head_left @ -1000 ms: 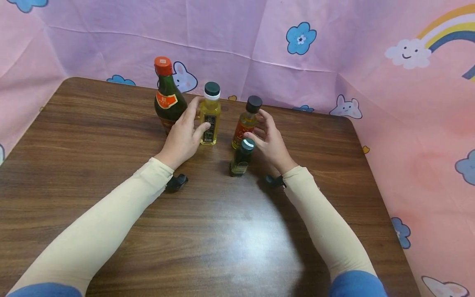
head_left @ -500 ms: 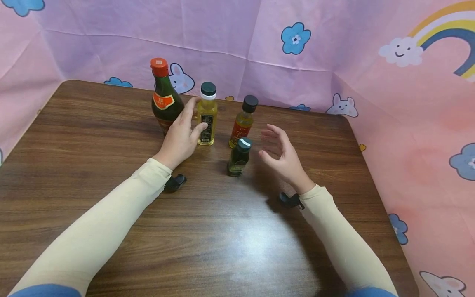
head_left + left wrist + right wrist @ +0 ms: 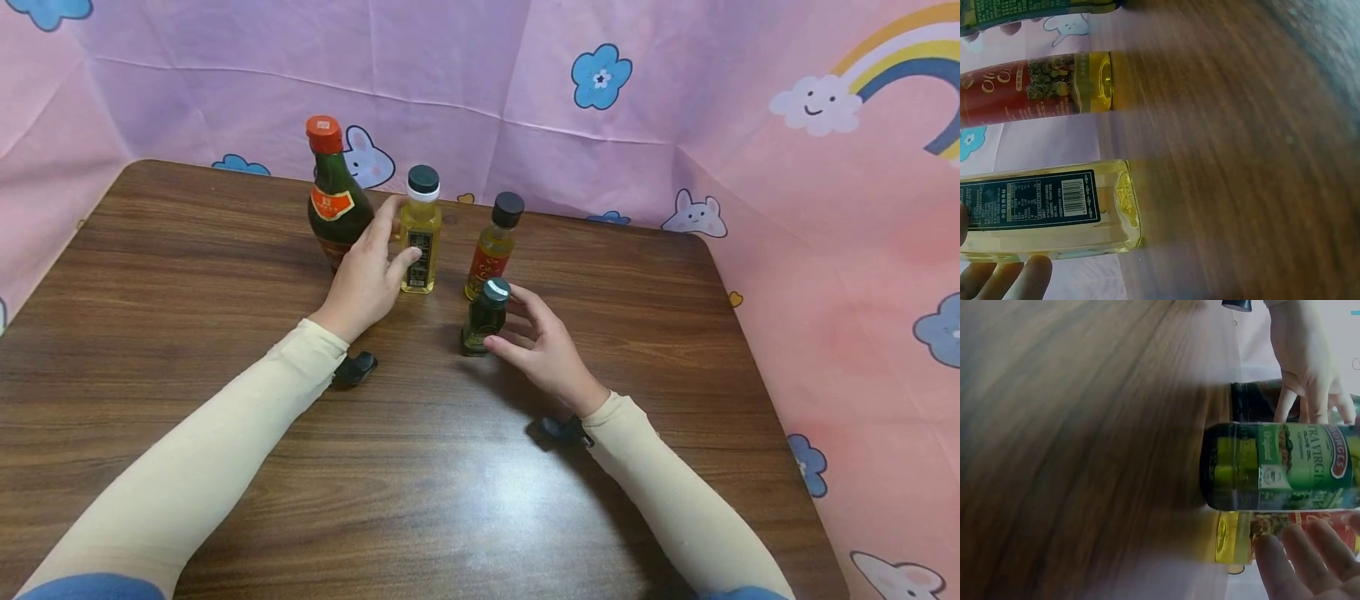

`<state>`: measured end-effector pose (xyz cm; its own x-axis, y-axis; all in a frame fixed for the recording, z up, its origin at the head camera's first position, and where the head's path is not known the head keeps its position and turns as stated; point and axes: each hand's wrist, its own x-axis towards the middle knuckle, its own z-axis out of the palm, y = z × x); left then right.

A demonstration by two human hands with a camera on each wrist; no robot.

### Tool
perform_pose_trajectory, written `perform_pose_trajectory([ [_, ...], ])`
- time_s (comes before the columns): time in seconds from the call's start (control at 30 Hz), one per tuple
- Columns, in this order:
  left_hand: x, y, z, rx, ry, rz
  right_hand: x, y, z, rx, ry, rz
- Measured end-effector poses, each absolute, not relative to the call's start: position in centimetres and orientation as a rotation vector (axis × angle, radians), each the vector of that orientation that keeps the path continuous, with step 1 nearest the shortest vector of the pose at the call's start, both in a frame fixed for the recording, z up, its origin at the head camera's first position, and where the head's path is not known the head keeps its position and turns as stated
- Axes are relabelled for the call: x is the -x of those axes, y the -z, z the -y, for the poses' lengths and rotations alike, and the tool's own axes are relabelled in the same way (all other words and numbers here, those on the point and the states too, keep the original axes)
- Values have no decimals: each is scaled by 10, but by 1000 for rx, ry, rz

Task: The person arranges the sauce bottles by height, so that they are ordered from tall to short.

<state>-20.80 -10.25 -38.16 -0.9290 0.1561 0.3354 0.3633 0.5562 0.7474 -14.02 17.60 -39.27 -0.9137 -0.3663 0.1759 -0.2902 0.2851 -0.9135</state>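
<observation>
My left hand (image 3: pixel 363 279) holds a clear square-sided bottle of yellow oil (image 3: pixel 422 242) with a dark green cap, upright on the table. Its thumb lies over the black label, and its fingers are at the left side. In the left wrist view the fingertips (image 3: pixel 1035 278) touch the bottle. My right hand (image 3: pixel 551 350) is at the right of a small dark green olive oil bottle (image 3: pixel 486 321). Its thumb overlaps the bottle's edge, with the fingers extended and spread. In the right wrist view these fingers (image 3: pixel 1275 565) appear apart from the glass.
A red-labelled oil bottle (image 3: pixel 491 258) with a black cap stands just behind the small green bottle. Partly behind my left hand is a tall green bottle (image 3: pixel 337 204) with a red cap. The brown wooden table (image 3: pixel 450 500) backs onto a patterned cloth (image 3: pixel 465 75).
My right hand first drew away from the red-labelled bottle to the right, then came in left to the small green bottle. My left hand stays at the yellow oil bottle.
</observation>
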Motion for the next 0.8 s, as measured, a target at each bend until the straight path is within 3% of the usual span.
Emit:
perform_pose_trajectory([
  [0.8, 206, 380, 102, 430, 1325, 2574, 141, 388, -166, 638, 1687, -2591],
])
